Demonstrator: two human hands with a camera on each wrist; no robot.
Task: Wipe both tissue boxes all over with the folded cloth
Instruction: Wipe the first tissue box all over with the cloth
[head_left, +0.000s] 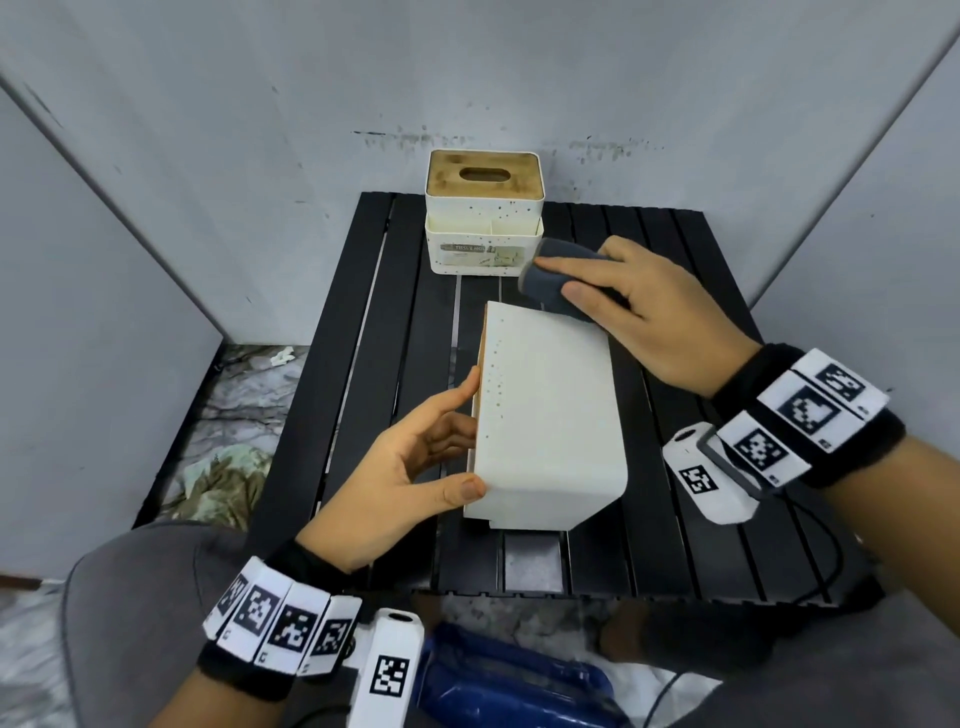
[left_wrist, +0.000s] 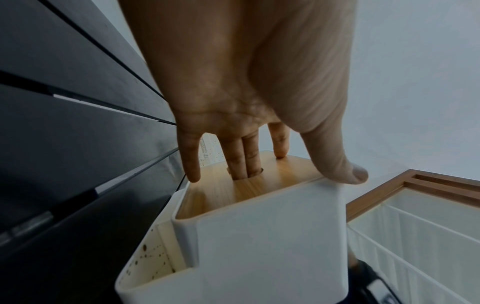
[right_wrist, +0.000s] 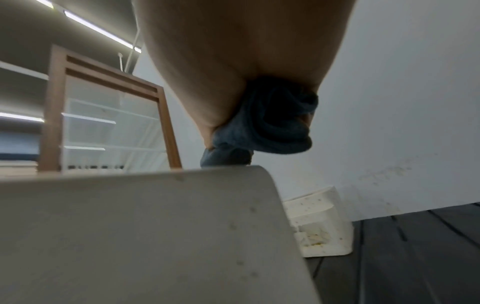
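Observation:
A white tissue box (head_left: 545, 415) lies tipped on its side in the middle of the black slatted table (head_left: 363, 322), its wooden lid facing left. My left hand (head_left: 415, 457) holds it: the thumb lies on the near corner, and two fingers (left_wrist: 244, 158) are poked into the lid's slot. My right hand (head_left: 639, 312) grips a folded grey-blue cloth (head_left: 556, 280) at the box's far right corner (right_wrist: 233, 170). The second white box (head_left: 483, 208), with a wooden slotted lid, stands upright at the table's back edge.
Grey walls close in behind and on both sides. A marbled floor with a crumpled rag (head_left: 228, 483) lies left of the table. A wood-framed white rack (right_wrist: 109, 115) shows in the wrist views. A blue object (head_left: 509, 680) sits below the table's near edge.

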